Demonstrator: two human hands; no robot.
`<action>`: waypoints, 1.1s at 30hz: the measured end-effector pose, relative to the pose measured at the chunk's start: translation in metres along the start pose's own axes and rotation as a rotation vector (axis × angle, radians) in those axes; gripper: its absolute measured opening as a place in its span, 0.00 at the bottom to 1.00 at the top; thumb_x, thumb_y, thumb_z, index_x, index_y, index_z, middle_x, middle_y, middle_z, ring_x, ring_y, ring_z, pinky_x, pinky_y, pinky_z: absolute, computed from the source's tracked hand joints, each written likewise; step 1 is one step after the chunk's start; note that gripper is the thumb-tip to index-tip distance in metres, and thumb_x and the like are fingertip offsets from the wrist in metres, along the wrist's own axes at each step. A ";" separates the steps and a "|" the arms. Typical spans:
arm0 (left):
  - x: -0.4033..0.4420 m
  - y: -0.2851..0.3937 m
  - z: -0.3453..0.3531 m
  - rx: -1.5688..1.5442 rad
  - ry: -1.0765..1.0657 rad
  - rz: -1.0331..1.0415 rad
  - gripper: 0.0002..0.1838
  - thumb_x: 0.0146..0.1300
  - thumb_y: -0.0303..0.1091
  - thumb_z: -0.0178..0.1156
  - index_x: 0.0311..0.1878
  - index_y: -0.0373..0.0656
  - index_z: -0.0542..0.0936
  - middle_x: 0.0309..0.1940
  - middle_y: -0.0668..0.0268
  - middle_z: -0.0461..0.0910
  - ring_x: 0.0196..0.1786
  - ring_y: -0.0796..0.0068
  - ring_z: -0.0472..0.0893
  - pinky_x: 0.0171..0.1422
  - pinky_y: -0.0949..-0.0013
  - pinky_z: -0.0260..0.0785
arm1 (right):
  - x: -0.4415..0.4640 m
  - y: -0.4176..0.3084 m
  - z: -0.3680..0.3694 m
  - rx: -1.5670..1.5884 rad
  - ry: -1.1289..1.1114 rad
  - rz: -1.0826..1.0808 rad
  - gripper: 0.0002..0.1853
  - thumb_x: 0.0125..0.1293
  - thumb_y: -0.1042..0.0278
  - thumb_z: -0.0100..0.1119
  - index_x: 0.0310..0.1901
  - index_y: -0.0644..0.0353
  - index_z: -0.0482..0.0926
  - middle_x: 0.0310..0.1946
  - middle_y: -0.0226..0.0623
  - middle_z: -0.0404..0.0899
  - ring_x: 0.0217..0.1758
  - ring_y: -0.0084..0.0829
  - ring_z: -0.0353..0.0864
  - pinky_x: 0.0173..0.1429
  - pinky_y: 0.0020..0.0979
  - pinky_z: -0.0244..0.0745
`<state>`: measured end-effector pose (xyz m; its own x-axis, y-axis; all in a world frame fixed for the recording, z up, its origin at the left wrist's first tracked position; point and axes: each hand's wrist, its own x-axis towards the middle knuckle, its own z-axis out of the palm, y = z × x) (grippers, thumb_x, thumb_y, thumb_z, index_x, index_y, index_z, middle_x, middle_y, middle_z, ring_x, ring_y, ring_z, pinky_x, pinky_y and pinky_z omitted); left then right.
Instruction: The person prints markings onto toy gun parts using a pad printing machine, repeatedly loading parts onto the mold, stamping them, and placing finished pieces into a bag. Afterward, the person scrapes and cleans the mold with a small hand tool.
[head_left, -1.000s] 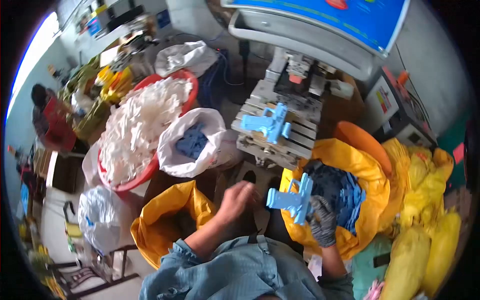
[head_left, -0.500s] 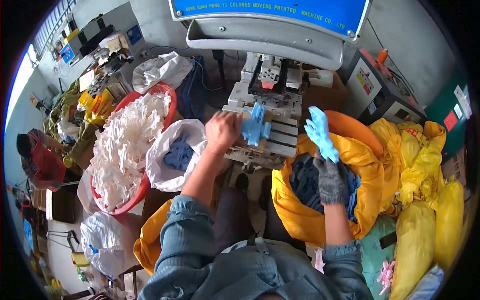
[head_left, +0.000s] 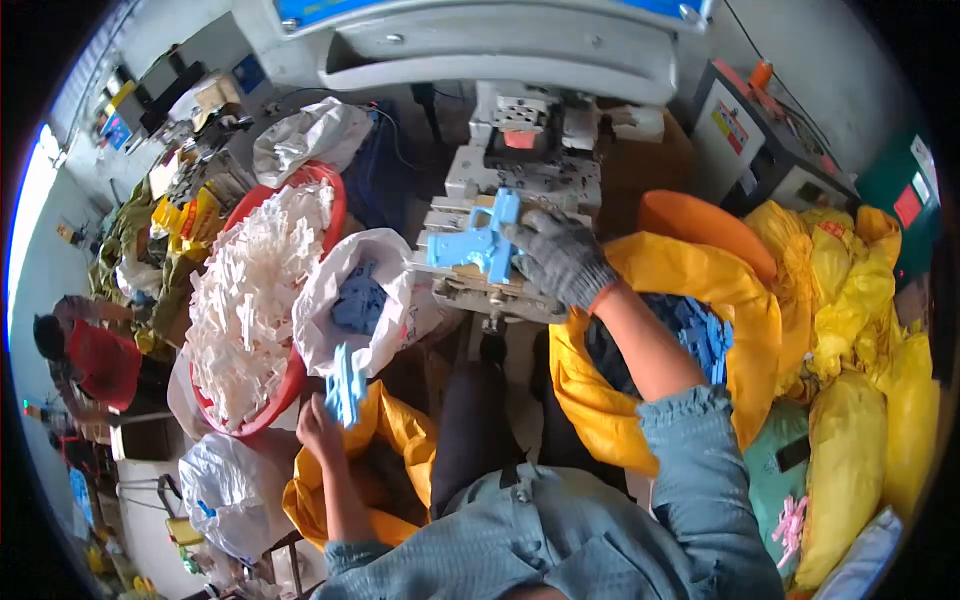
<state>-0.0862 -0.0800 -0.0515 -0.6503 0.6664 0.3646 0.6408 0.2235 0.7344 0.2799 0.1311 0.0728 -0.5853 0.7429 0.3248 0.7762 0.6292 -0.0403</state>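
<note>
Beside the rim of an open orange sack point(head_left: 405, 425) at the lower left, my bare left hand point(head_left: 318, 428) holds a light blue plastic toy-gun-shaped piece point(head_left: 346, 388). On the slotted machine bed point(head_left: 450, 215) in the middle lies a second blue gun-shaped piece point(head_left: 478, 243). My right hand point(head_left: 562, 256), in a grey glove, reaches over the bed with its fingertips at that piece's right side. Its fingers are spread over the piece's edge and the bed. A printing head with a pink pad point(head_left: 519, 139) is behind the bed.
A red tub point(head_left: 338, 215) heaped with white parts and a white sack point(head_left: 385, 250) of blue parts stand left. An orange sack point(head_left: 745, 340) of dark and blue parts stands right, near yellow bags point(head_left: 840, 480). Another person point(head_left: 95, 360) is at far left.
My left hand has moved from the bed down to the left with a blue piece. My gloved right hand has moved from above the right sack to the bed, where a piece lies.
</note>
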 end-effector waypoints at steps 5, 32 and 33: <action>-0.044 -0.112 -0.022 0.382 -0.087 0.095 0.19 0.66 0.44 0.48 0.37 0.36 0.79 0.32 0.54 0.78 0.37 0.57 0.76 0.42 0.58 0.67 | -0.022 0.026 0.002 0.213 0.252 -0.143 0.20 0.59 0.60 0.53 0.54 0.52 0.73 0.48 0.41 0.71 0.51 0.43 0.72 0.55 0.38 0.68; -0.120 0.158 0.117 -0.599 -1.200 -0.239 0.10 0.66 0.29 0.51 0.43 0.32 0.78 0.38 0.64 0.79 0.38 0.81 0.77 0.43 0.78 0.69 | -0.210 0.055 0.050 0.249 0.581 0.621 0.23 0.45 0.68 0.69 0.45 0.60 0.72 0.43 0.44 0.75 0.48 0.44 0.74 0.54 0.36 0.69; -0.128 0.162 0.129 -0.630 -1.333 -0.325 0.15 0.67 0.33 0.50 0.52 0.33 0.73 0.43 0.61 0.78 0.44 0.76 0.77 0.48 0.75 0.69 | -0.215 0.036 0.038 0.266 0.625 0.619 0.24 0.45 0.68 0.70 0.44 0.60 0.72 0.43 0.44 0.75 0.48 0.43 0.74 0.54 0.37 0.69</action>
<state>0.1535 -0.0378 -0.0529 0.3319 0.8656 -0.3750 0.0466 0.3820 0.9230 0.4248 0.0027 -0.0340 0.2101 0.7549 0.6213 0.7841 0.2495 -0.5683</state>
